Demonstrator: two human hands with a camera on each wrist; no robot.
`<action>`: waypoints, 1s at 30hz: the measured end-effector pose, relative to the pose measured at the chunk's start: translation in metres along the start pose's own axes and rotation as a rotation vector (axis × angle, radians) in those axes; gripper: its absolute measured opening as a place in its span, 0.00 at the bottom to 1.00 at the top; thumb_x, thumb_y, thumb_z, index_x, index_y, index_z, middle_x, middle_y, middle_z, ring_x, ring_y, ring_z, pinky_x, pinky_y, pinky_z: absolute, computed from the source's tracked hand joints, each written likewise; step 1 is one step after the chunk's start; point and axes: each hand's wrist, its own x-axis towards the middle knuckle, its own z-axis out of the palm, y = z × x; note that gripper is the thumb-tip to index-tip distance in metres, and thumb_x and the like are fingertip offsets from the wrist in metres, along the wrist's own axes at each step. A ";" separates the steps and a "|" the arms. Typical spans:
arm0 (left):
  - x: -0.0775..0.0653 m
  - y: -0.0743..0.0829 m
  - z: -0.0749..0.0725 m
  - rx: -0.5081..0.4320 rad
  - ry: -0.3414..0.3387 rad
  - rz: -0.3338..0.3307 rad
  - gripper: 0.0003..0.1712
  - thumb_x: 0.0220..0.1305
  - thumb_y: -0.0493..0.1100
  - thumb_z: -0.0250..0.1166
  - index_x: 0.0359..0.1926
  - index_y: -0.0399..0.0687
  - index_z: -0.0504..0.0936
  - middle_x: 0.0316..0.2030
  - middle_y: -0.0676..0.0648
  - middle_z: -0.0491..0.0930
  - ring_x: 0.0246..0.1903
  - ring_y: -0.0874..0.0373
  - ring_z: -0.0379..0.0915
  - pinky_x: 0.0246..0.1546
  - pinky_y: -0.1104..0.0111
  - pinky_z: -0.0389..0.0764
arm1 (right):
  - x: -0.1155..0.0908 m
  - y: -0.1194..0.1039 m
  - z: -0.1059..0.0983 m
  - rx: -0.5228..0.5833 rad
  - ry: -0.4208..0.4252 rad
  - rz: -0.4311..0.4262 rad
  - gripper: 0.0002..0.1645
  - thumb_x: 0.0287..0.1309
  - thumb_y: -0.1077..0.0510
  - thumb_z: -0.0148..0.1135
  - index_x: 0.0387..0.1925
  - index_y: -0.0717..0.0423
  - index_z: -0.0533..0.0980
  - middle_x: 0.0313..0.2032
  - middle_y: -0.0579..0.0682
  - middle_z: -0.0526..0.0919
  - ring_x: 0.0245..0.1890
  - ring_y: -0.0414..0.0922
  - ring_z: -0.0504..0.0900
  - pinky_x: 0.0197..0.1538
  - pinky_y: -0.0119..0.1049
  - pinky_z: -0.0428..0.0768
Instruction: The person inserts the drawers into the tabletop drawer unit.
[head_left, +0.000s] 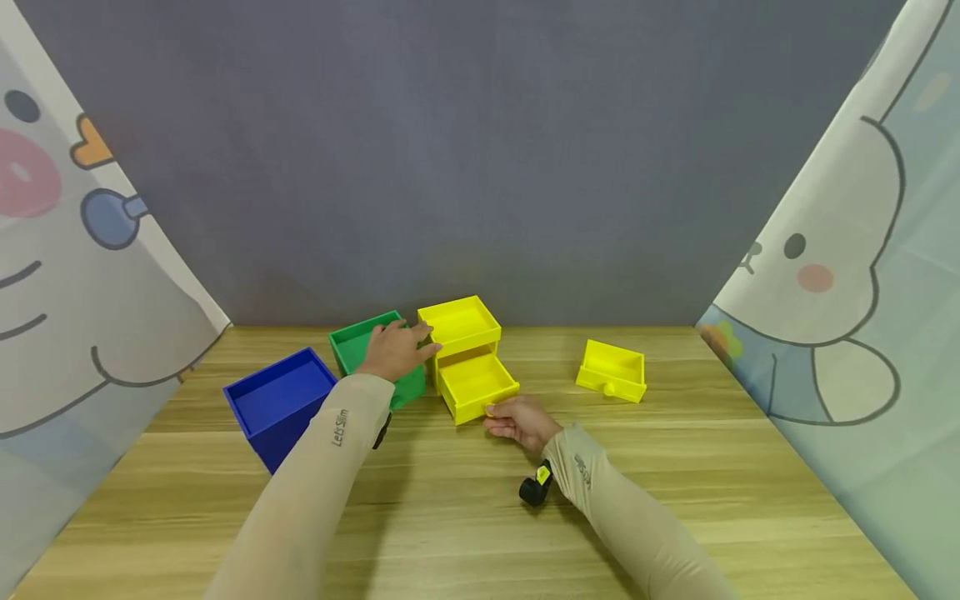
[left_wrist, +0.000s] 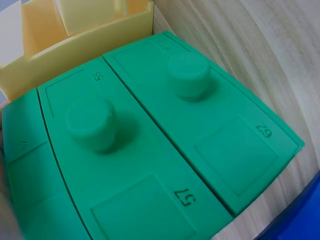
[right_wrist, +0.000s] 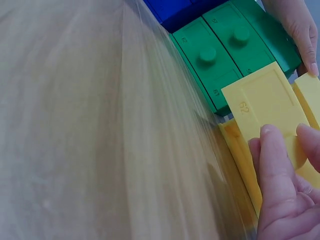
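A yellow drawer box stands near the back wall, its lower drawer pulled partway out. My right hand pinches the round knob on that drawer's front between thumb and fingers. With its fingers extended, my left hand rests against the left side of the yellow box, above a green drawer box. In the left wrist view, the green fronts carry round knobs and embossed numbers.
A blue box stands at the left, angled beside the green one. Off to the right, a separate yellow drawer lies on the wooden table, its knob facing me. A grey wall rises behind.
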 end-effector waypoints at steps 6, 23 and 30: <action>-0.001 0.000 0.000 0.008 -0.009 -0.007 0.31 0.71 0.58 0.53 0.67 0.47 0.70 0.65 0.45 0.68 0.65 0.38 0.58 0.61 0.44 0.58 | 0.002 0.001 0.001 -0.006 0.047 0.020 0.05 0.63 0.70 0.53 0.34 0.68 0.75 0.23 0.50 0.83 0.23 0.38 0.83 0.31 0.27 0.82; -0.001 0.000 0.001 0.016 -0.014 0.008 0.30 0.71 0.58 0.53 0.67 0.48 0.71 0.65 0.46 0.68 0.66 0.39 0.58 0.61 0.44 0.59 | 0.005 0.001 0.005 0.014 0.107 0.052 0.03 0.61 0.71 0.55 0.36 0.69 0.75 0.24 0.53 0.84 0.21 0.39 0.83 0.31 0.29 0.83; 0.000 0.000 0.001 0.012 -0.014 0.005 0.30 0.71 0.58 0.52 0.67 0.48 0.71 0.65 0.45 0.68 0.66 0.38 0.58 0.61 0.43 0.59 | 0.009 0.001 0.005 0.009 0.094 0.059 0.03 0.62 0.72 0.53 0.36 0.68 0.73 0.21 0.52 0.83 0.21 0.38 0.82 0.30 0.28 0.82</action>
